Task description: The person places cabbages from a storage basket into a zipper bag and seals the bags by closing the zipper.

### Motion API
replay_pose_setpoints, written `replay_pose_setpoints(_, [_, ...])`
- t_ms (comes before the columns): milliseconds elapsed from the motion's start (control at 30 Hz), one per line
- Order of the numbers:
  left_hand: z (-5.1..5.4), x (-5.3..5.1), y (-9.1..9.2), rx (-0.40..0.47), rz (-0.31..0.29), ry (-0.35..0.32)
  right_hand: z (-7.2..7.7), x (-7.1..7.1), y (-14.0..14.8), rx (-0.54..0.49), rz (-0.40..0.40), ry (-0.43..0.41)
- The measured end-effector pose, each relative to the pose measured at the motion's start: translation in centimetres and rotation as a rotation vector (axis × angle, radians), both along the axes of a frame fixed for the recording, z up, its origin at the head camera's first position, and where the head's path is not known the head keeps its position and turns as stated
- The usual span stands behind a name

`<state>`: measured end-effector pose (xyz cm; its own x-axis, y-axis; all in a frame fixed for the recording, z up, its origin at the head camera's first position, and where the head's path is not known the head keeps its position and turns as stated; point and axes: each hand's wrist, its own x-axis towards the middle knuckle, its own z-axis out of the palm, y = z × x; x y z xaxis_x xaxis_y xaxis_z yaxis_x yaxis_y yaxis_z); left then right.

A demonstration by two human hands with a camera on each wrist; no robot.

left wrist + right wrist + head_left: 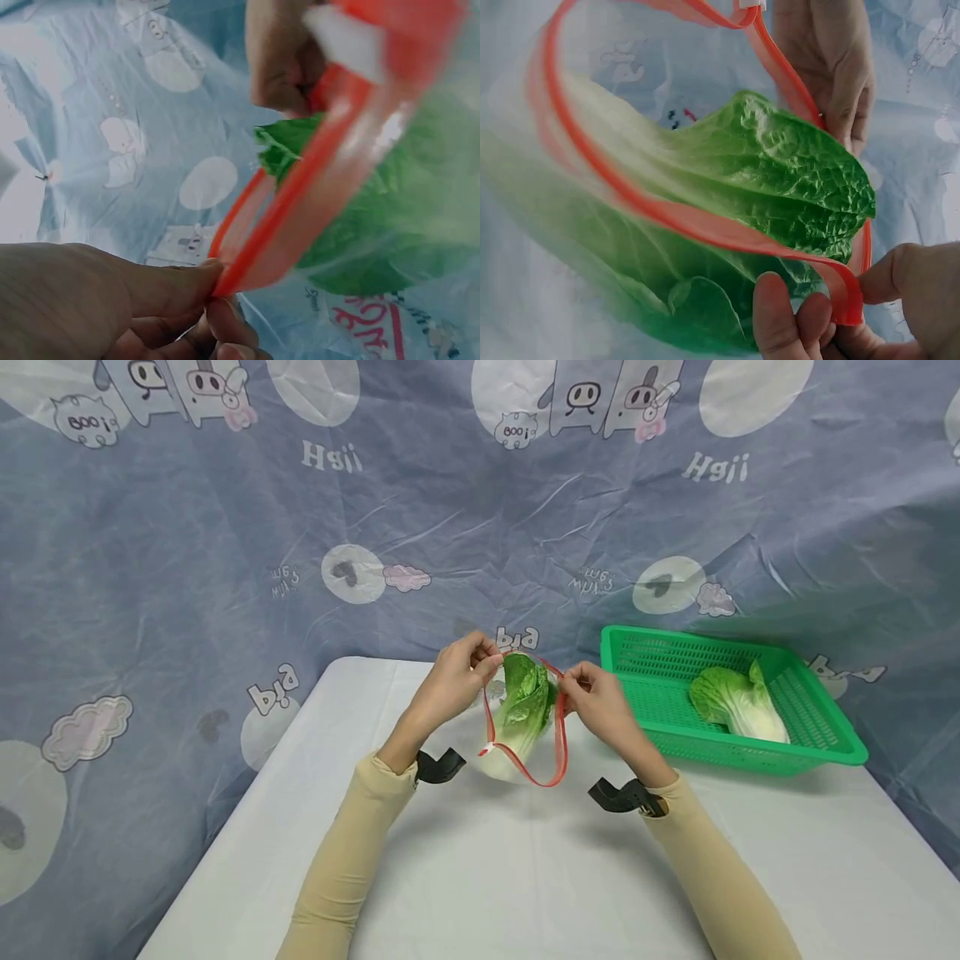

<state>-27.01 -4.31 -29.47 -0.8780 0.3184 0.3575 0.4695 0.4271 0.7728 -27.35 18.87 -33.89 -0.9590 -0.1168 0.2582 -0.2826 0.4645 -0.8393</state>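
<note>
Head: hands (452,677) (597,699) pinch red-edged clear bag (561,747) around crinkled cabbage (522,710).

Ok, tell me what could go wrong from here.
The tips of the leafy vegetable reach the open mouth of the clear bag, so they could catch in its red rim on closing. The left grip and right grip pinch that rim; a slip might let the mouth sag.

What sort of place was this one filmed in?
Probably a makeshift indoor recording set rather than a working kitchen: a creased cartoon-print backdrop hangs right behind a white table, and the person wears black mounts at both wrists.
</note>
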Motion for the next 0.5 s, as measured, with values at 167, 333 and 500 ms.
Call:
replay_pose_setpoints(167, [-0.1,0.0,0.5,0.009,0.051,0.044,1.3,1.0,0.1,-0.078,-0.071,-0.008])
replay_pose_setpoints(333, [-0.5,0.7,1.5,-0.039,0.040,0.026,1.6,1.1,0.5,-0.110,-0.146,-0.026])
replay_pose_setpoints(500, [-0.3,2.3,2.3,-0.186,-0.010,-0.001,1.5,0.9,1.0,-0.115,-0.194,-0.030])
